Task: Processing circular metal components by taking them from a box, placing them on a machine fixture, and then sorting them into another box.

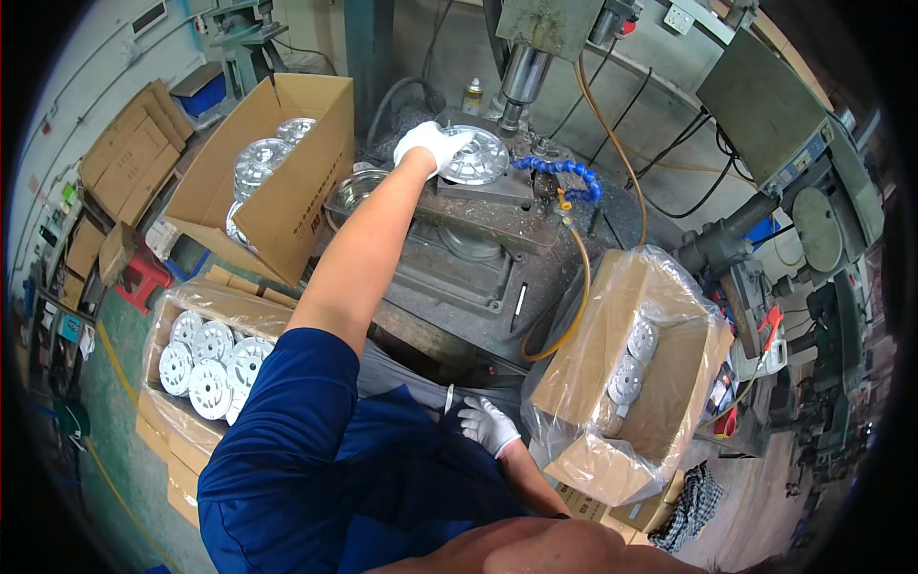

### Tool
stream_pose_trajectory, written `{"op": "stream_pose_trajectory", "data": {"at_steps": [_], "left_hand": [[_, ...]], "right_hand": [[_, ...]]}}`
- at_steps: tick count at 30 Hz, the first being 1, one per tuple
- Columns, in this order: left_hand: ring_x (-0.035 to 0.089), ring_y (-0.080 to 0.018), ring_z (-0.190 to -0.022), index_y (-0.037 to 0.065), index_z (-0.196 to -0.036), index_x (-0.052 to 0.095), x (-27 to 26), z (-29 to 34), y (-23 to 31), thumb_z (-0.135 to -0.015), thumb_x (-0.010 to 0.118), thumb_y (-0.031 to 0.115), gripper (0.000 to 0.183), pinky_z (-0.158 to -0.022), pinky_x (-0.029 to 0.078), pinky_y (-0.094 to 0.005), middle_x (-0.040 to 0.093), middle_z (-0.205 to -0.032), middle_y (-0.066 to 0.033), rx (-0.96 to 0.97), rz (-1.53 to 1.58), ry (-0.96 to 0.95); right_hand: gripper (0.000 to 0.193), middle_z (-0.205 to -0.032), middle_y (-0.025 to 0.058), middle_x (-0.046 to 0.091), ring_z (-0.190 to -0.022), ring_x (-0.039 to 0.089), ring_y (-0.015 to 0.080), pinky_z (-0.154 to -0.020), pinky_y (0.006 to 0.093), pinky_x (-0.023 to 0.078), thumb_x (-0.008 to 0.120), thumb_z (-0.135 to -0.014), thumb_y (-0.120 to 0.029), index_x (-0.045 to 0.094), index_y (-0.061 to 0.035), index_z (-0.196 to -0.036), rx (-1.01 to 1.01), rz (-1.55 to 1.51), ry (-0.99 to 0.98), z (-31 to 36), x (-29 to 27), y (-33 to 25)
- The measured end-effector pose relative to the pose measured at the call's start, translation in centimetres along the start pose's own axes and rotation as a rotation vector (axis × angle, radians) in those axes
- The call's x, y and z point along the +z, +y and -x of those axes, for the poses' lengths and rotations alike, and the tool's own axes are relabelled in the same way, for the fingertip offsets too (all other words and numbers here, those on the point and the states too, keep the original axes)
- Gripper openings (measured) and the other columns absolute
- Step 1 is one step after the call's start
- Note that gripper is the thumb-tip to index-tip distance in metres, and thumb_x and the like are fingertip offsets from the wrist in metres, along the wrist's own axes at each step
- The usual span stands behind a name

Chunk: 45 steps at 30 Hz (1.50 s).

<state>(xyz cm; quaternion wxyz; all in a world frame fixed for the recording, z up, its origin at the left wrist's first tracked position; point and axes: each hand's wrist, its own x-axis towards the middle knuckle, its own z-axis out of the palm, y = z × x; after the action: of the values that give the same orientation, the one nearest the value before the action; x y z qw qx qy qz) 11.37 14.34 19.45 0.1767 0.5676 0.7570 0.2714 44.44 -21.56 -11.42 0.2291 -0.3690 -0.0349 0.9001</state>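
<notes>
My left hand [432,146], in a white glove, reaches far forward and grips the left rim of a round silver cast-metal disc [476,156]. The disc lies on a metal fixture block [483,189] on the machine table, just below and left of the vertical spindle [524,81]. Part of the left fingers is hidden behind the palm. Low in front of my body, my right hand [490,426], also white-gloved, rests near my lap with its fingers apart and nothing visible in them. A small pale strip [448,399] sticks up just left of it.
Blue segmented coolant hose [564,170] curves right of the disc. Cardboard boxes holding similar discs stand at far left [320,182], near left [158,335] and right [703,383]. A metal bowl [361,187] sits left of the fixture. A yellow hose [585,277] hangs beside the right box.
</notes>
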Motion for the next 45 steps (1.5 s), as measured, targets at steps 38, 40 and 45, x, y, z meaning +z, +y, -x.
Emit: {"op": "stream_pose_trajectory", "data": {"at_steps": [38,40,45], "left_hand": [[0.068,-0.0212,-0.096,-0.001,-0.127,0.06,-2.9,8.9,-13.0,-0.1,0.057,0.025,0.038,-0.083,0.057,-0.0316,0.069,-0.114,-0.0134,-0.142,1.343,-0.053],[0.065,-0.0161,-0.091,0.004,-0.131,0.058,-1.6,14.8,-16.5,-0.098,0.054,0.017,0.036,-0.074,0.054,-0.029,0.065,-0.115,-0.0085,0.027,1.394,-0.283],[0.05,-0.0069,-0.055,0.011,-0.12,0.061,3.1,27.6,-12.1,-0.102,0.052,0.027,0.026,-0.039,0.035,-0.0221,0.057,-0.08,0.0033,-0.399,1.479,-1.008]], "right_hand": [[0.041,-0.115,0.0145,0.068,-0.087,0.067,0.022,-0.078,0.0366,0.055,0.057,-0.103,-0.033,0.055,-0.0089,-0.135,-0.248,0.639,0.23,5.1,7.4,0.7],[0.046,-0.115,0.0189,0.068,-0.098,0.068,0.0325,-0.086,0.0388,0.055,0.063,-0.099,-0.029,0.054,-0.0072,-0.139,-0.674,1.438,0.177,8.2,12.2,0.1],[0.063,-0.133,0.0208,0.052,-0.084,0.068,0.0295,-0.074,0.0393,0.056,0.069,-0.089,-0.029,0.046,-0.0096,-0.144,-1.413,1.784,0.334,16.0,21.5,-5.4]]}}
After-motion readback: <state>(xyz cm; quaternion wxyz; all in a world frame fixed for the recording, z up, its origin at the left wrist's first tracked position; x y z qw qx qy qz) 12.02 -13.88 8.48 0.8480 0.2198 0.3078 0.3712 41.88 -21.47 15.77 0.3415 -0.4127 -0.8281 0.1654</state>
